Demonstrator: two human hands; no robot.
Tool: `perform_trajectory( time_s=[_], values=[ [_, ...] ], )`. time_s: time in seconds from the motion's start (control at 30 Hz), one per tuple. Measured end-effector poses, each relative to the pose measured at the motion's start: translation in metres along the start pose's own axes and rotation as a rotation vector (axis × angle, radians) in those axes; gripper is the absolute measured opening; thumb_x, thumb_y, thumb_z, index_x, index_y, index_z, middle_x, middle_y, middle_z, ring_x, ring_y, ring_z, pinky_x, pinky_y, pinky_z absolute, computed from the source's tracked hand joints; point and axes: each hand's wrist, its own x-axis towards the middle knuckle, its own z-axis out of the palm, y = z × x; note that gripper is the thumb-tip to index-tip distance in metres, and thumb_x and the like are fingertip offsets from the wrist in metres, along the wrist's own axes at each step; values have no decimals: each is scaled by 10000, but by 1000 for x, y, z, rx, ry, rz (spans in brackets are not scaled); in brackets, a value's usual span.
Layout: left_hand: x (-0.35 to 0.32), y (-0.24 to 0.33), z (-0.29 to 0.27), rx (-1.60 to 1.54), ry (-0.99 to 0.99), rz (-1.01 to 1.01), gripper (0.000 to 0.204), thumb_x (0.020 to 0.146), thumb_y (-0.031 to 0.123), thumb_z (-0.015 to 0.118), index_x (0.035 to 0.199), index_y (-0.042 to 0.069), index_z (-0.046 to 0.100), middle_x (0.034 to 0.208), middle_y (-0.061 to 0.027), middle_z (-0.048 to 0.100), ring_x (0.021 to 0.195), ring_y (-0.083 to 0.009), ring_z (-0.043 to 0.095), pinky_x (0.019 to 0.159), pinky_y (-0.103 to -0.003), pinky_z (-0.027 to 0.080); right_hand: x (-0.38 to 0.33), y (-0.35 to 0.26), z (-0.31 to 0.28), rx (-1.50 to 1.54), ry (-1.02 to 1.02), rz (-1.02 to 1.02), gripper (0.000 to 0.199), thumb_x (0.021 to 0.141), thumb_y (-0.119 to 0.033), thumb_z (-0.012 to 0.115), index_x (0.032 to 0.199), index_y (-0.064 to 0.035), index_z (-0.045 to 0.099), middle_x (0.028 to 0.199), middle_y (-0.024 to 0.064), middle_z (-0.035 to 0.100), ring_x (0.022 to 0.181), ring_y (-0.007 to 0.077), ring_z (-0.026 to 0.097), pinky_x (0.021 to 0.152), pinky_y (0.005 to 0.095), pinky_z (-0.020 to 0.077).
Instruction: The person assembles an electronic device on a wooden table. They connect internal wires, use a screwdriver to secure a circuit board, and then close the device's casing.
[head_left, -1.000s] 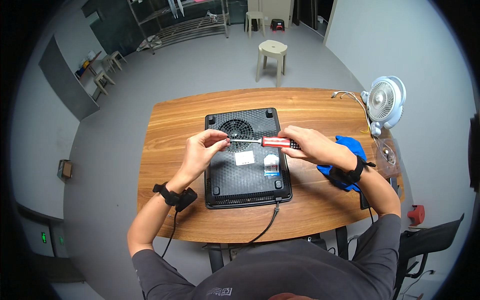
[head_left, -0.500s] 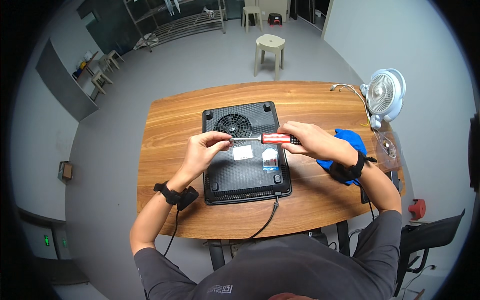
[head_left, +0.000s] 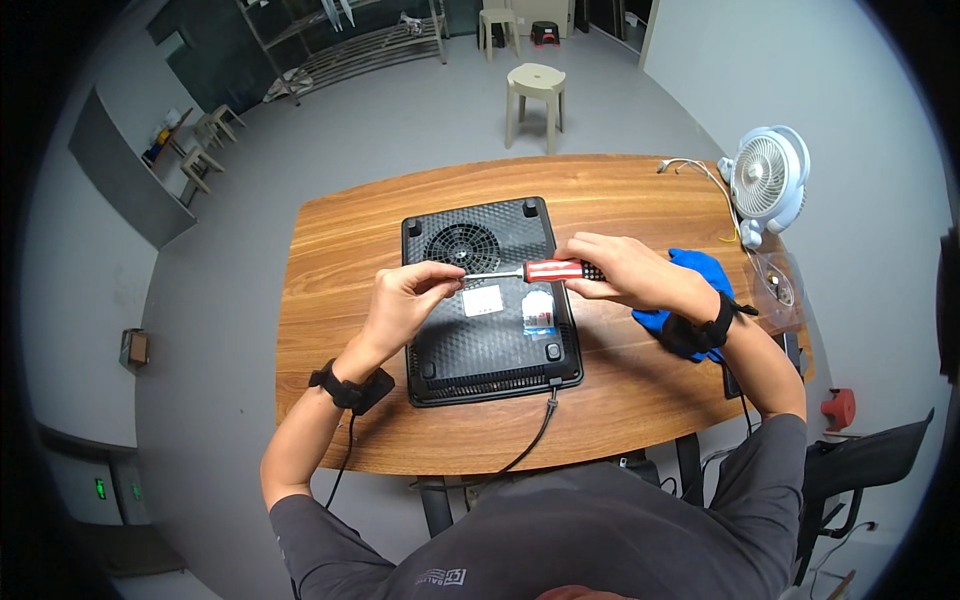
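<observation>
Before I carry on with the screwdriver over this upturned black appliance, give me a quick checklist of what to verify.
1. Right hand grips the screwdriver handle: ok.
2. Left hand fingertips pinch the shaft tip: ok.
3. Tip seated in a screw: cannot tell, fingers hide it.
4. Black appliance lies flat on the table, underside up: ok.
5. Power cord unplugged: cannot tell, it runs off the near edge.
</observation>
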Motion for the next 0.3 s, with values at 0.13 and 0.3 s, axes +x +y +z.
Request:
perform_trajectory(
  time_s=[0.13,0.3],
  values=[
    [4,6,2,59,-4,55,209,904,-15,749,1111,10,774,1014,-114,796,924,-168,772,835,-281,632,2,8,-5,75,22,-66,336,986,-262,656,1214,-21,603,1085,175,655,1000,369,646,870,447,524],
    [5,10,5,128,-60,103,212,897,-2,764,1107,24,776,1006,-109,798,916,-175,775,818,-288,635,-5,8,-8,156,18,-66,347,957,-202,702,1226,-5,610,1143,180,683,1062,364,658,924,441,527]
  ],
)
